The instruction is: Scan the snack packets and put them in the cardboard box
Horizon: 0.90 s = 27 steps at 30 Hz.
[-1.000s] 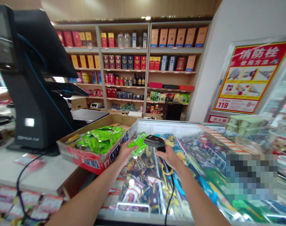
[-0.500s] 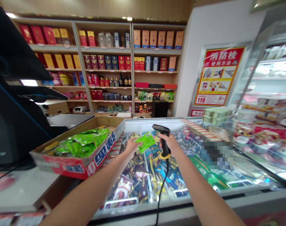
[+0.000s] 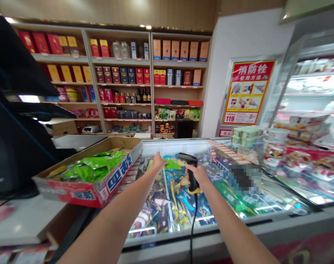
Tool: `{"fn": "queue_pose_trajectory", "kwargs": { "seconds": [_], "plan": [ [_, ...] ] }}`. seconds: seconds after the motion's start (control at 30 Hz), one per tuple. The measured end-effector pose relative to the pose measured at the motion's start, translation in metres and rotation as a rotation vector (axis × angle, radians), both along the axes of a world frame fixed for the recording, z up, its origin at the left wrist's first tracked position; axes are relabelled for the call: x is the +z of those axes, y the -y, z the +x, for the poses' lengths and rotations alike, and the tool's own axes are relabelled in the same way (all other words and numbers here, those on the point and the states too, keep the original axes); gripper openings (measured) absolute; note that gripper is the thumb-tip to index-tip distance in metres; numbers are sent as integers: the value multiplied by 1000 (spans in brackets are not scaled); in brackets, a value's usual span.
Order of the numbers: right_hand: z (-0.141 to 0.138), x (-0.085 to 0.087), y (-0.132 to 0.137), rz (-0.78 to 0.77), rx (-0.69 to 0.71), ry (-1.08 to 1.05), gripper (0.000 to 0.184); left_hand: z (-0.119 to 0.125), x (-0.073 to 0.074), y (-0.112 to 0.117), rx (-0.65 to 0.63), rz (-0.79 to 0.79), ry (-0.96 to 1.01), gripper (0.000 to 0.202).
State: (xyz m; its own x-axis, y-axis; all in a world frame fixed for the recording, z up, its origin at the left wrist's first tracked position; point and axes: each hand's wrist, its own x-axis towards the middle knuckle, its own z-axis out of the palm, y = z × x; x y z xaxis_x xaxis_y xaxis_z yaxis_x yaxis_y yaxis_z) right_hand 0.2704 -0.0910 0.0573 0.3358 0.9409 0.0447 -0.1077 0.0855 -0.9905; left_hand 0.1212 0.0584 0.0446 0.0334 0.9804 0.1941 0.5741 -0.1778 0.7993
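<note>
My left hand (image 3: pixel 158 161) reaches out over the glass-topped freezer (image 3: pixel 183 234) and grips a small green snack packet (image 3: pixel 171 165) that lies low against the glass. My right hand (image 3: pixel 198 173) is closed round the handle of a black barcode scanner (image 3: pixel 189 168), whose head points toward the packet; its black cable hangs down toward me. To the left, a red and blue cardboard box (image 3: pixel 101 183) with several more green packets sits on the counter edge.
A black checkout terminal (image 3: pixel 15 139) stands at the left on a white counter (image 3: pixel 24 223). Shelves of boxed goods and bottles (image 3: pixel 145 80) line the back wall. A red poster (image 3: pixel 246 91) hangs on the right; stacked tubs (image 3: pixel 245 134) rest on the freezer.
My left hand has carried the green packet forward and down onto the freezer glass. The scanner hand followed a little forward. The view has swung to the right.
</note>
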Motion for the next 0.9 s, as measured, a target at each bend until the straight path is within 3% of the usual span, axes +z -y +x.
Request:
{"fn": "queue_pose_trajectory", "kwargs": {
  "seconds": [0.07, 0.17, 0.3, 0.37, 0.47, 0.57, 0.67, 0.77, 0.9],
  "plan": [
    [-12, 0, -8, 12, 20, 0, 25, -10, 9, 5, 36, 72, -62, 74],
    [-31, 4, -21, 16, 66, -4, 25, -30, 31, 19, 11, 156, -262, 52],
    [-60, 12, -35, 37, 132, -5, 27, -93, 76, 40, -89, 205, -621, 28],
    [-75, 14, -42, 58, 163, -30, 25, -137, 99, 47, 22, 299, -745, 28],
    [-97, 15, -49, 58, 221, -48, 22, -196, 118, 50, 222, 266, -907, 35],
    [-110, 9, -52, 59, 272, -11, 24, -226, 114, 48, 232, 99, -982, 34],
    [-111, 0, -49, 82, 294, 1, 26, -230, 101, 45, 175, 45, -915, 19],
    [-105, -7, -45, 115, 313, 5, 25, -222, 97, 47, 267, 174, -729, 9],
    [-95, -10, -40, 175, 335, 2, 24, -202, 102, 61, 415, 414, -374, 4]
  ]
}}
